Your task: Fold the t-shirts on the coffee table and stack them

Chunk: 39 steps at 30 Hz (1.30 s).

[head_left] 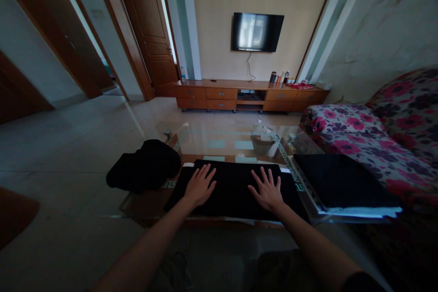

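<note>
A black cloth, which looks like a folded garment, lies flat across the near side of the glass table. My left hand rests palm down on its left part, fingers stretched out. On the right part lies my right hand, flat with its fingers spread. White material shows at the cloth's two upper corners. Left of it sits a crumpled black garment. To the right is a stack of folded cloth, black on top with white layers under it.
Past the table, a tissue box is visible near its far edge. A flowered sofa stands along the right. Against the far wall is a low wooden cabinet with bottles on it, below a television.
</note>
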Tool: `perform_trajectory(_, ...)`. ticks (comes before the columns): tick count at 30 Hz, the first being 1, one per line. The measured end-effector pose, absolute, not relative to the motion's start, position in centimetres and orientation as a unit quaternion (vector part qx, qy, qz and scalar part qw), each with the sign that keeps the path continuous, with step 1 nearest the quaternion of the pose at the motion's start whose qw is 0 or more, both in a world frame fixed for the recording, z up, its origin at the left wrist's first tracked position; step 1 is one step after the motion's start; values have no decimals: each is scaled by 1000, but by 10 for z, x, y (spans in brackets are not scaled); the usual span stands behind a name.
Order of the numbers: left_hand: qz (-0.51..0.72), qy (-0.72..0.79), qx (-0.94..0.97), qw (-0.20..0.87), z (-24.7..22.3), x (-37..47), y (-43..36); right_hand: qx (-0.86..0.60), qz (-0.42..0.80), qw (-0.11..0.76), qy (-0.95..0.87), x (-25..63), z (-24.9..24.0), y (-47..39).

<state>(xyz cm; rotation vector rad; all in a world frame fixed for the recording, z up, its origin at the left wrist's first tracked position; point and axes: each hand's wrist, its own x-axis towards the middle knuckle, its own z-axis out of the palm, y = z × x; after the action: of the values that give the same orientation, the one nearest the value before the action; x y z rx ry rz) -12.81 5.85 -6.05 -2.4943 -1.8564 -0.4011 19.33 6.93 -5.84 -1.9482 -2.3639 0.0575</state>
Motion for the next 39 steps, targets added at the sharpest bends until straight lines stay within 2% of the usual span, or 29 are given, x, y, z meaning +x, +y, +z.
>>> perform_trajectory(5, -138, -513, -847, -13, -47, -94, 38, -583, 10, 71, -810, 171, -51, 54)
perform_trajectory(13, -101, -474, -871, -78, -53, -76, 16, -548, 57, 46, -833, 153, -55, 35)
perform_trajectory(22, -122, -573, -810, -21, -66, -136, 51, -672, 14, 49, -739, 202, -63, 65)
perform_trajectory(26, -113, -574, -811, -19, -73, -146, 55, -668, 17, 41, -743, 213, -71, 72)
perform_trajectory(31, -120, -633, -765, -9, -74, -157, 61, -703, -19, 70, -707, 233, -71, 85)
perform_trajectory(39, -118, -689, -714, -30, -76, -169, 70, -720, 2, 65, -691, 260, -82, 96)
